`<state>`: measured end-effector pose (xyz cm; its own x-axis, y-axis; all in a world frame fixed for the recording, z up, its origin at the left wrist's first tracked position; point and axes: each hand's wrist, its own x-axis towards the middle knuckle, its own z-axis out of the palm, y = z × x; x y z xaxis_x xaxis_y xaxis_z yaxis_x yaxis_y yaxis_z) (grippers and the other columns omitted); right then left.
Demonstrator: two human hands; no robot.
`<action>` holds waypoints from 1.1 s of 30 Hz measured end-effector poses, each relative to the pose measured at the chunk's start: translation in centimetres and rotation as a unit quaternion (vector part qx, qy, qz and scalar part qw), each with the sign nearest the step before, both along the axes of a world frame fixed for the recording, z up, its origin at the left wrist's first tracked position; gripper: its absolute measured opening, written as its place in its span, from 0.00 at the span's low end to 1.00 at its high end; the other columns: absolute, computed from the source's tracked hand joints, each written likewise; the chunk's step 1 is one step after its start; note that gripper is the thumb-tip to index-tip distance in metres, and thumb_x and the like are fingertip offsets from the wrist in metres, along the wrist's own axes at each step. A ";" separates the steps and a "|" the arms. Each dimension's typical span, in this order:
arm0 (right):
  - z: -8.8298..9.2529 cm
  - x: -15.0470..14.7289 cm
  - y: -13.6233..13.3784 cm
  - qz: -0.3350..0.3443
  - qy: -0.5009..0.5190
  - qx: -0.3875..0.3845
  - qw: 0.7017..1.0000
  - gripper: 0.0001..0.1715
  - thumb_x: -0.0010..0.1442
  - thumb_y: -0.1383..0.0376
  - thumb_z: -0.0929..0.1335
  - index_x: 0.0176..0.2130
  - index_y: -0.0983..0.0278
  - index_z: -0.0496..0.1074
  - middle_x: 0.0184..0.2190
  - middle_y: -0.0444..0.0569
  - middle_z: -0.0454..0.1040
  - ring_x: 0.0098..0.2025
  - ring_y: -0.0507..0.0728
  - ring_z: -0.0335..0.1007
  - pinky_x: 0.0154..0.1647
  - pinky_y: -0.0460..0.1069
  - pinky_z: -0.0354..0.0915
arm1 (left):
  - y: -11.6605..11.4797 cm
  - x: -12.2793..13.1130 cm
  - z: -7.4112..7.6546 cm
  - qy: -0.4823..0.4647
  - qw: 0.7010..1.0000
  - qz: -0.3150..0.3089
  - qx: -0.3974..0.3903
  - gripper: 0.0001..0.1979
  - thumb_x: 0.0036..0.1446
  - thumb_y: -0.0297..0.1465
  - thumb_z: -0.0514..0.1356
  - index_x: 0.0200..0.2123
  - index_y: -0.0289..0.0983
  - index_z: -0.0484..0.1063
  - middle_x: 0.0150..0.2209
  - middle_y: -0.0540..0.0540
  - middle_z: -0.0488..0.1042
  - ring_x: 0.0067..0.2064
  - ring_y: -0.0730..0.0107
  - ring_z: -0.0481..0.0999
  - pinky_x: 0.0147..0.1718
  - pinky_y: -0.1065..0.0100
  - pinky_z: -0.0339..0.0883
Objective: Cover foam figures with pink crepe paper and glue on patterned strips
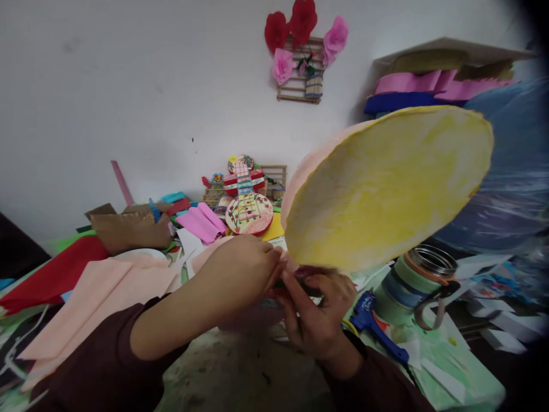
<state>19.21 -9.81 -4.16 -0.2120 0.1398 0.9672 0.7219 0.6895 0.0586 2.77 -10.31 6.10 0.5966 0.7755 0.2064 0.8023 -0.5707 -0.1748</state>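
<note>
A large oval disc (386,191), yellow and white on this face, stands tilted above my hands. Pale pink crepe paper (306,171) shows along its far left edge. Just below the disc's lower left end, my left hand (246,263) is closed, its fingertips pinching a bit of pale pink paper (289,262). My right hand (321,309) sits under the disc's lower edge, fingers bent around something dark that I cannot make out. Both hands' fingertips nearly meet, and the join between disc and hands is partly hidden.
A blue glue gun (375,326) and a green flask (407,283) without a lid stand at the right. Pale pink crepe sheets (86,309) and a cardboard box (131,229) lie left. Behind are a decorated paper guitar (249,214) and a wall rack (300,94) with paper flowers.
</note>
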 end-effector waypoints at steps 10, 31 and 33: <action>-0.4 -0.5 0.7 0.011 0.017 -0.045 0.999 0.19 0.56 0.64 0.67 0.49 0.60 0.69 0.39 0.50 0.62 0.42 0.60 0.62 0.44 0.57 0.57 | 0.2 -1.9 1.5 -0.077 0.990 -0.081 -0.084 0.20 0.69 0.42 0.43 0.49 0.39 0.69 0.40 0.44 0.76 0.41 0.63 0.76 0.37 0.66 0.66; -3.3 1.9 4.3 0.042 0.309 -0.197 0.929 0.40 0.62 0.52 0.62 0.65 0.65 0.46 0.63 0.63 0.50 0.67 0.68 0.45 0.64 0.69 0.46 | 0.9 -3.1 -0.1 -0.082 0.996 -0.031 -0.022 0.20 0.68 0.38 0.45 0.51 0.41 0.72 0.52 0.43 0.76 0.51 0.60 0.75 0.47 0.60 0.71; -4.0 1.9 4.9 0.067 0.354 -0.245 0.900 0.40 0.63 0.51 0.62 0.65 0.65 0.44 0.65 0.63 0.48 0.68 0.67 0.43 0.65 0.68 0.44 | 0.8 -3.1 -0.1 -0.087 0.996 -0.019 -0.016 0.21 0.68 0.38 0.44 0.51 0.40 0.74 0.51 0.43 0.76 0.51 0.59 0.76 0.47 0.59 0.72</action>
